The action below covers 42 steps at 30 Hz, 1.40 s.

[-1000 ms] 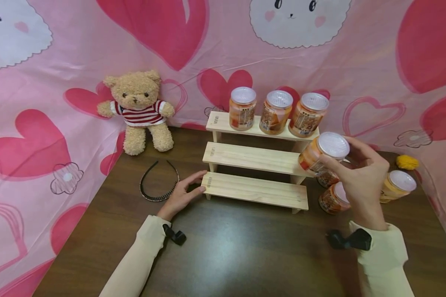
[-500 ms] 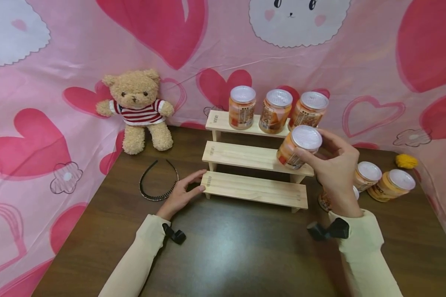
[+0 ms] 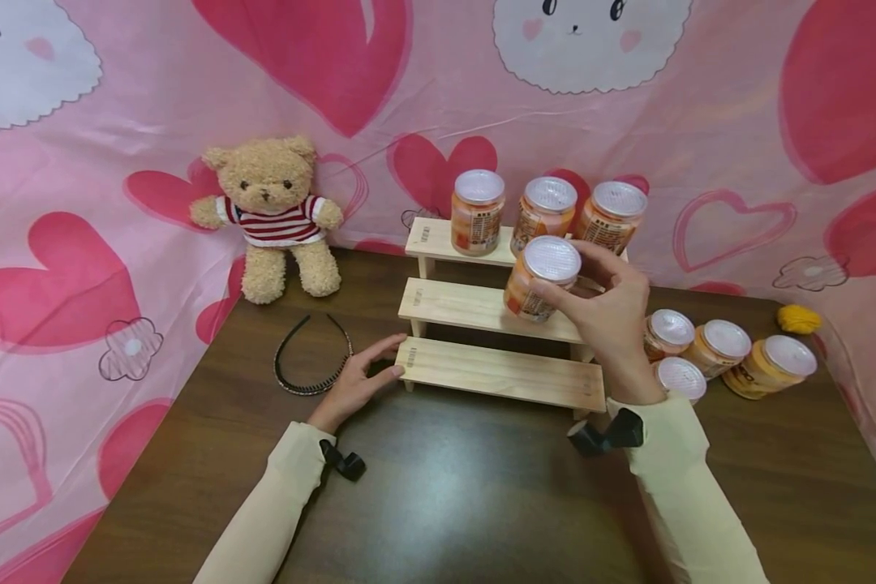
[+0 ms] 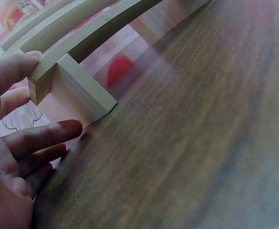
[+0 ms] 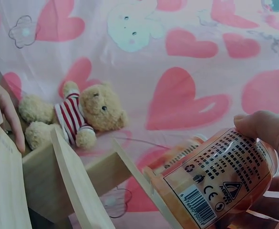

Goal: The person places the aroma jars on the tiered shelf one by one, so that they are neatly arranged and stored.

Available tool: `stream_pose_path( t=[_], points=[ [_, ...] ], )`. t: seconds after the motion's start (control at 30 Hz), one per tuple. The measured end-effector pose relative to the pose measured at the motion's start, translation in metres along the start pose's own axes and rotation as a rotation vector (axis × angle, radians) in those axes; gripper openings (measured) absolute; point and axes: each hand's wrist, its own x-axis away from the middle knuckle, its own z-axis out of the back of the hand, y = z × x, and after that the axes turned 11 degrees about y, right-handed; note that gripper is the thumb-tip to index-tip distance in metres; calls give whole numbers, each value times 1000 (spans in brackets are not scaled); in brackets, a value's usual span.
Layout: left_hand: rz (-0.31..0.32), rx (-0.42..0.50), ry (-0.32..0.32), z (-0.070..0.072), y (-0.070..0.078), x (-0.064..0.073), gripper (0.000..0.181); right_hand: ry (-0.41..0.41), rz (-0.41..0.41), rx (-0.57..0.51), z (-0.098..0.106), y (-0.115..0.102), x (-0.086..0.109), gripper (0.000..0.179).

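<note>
Orange-printed clear plastic shapes the squat round jar with a whitish ribbed lid [image 3: 521,290] in the person's right grip [image 3: 613,312], whose thumb and fingers are curled round its side. This held jar is just left of that grip, over the middle step [image 3: 453,304] of a three-tier pale wooden stand [image 3: 504,375]; whether its base touches the wood, I cannot tell. Beyond the right grip, three matching orange jars [image 3: 530,224] stand in a row on the top step [image 3: 432,234], the middle one partly hidden by the held jar.

Well to the left of the right grip, the person's left grip [image 3: 363,381] is relaxed, its fingers extended and loosely spread, the uppermost touching the left end of the lowest step. On its outer side is a thin black toothed headband [image 3: 292,388], and farther beyond sits a beige curly plush bear in a red-and-white striped top [image 3: 270,207], before a pink cloth printed with red hearts [image 3: 445,49].

To the right of the right grip, four more orange jars [image 3: 762,371] stand close together on the dark brown wood-grained table [image 3: 482,519]; past them lies a small fluffy yellow ball [image 3: 798,319].
</note>
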Motion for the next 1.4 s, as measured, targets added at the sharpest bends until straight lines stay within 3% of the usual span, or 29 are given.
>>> stream_pose_path(
  t=[0.23,0.47,0.57,0.87,1.4],
  points=[
    [32,6,-18,3,32,6,53,-29,-33,36,-16,6,2,55],
    [40,2,-13,3,33,7,53,-68,-14,10,-32,11,4,53],
    [43,1,-11,3,33,7,52,-87,-19,13,-39,13,5,55],
    [40,-14,-4,1,1,0,54,-119,-22,38,-54,14,10,60],
    [-34,-32,10,1,2,1,51,-160,-6,66,-76,23,13,59]
  ],
)
